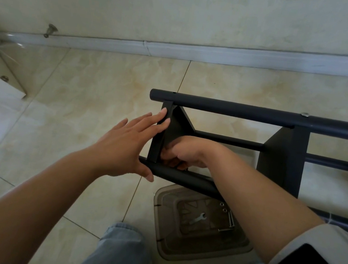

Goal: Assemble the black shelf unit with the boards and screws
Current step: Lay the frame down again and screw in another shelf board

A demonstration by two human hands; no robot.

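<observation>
- Tiled floor [98, 90]: shelf frame [238, 110] lies sideways, one board [281, 160] fixed.
- I see left hand [126, 145] flat, steadying end board [168, 135]; right hand [182, 153] curled behind it, grasp unclear.
- Screws [231, 219], wrench [199, 218] unused in tray [203, 250].

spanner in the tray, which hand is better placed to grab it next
Probably the left hand: it lies open against the board, while the right hand is curled inside the frame. The spanner lies below both.

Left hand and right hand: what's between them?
Head view: the black end board stands between; left hand presses its outer face, right hand is curled inside.
</observation>
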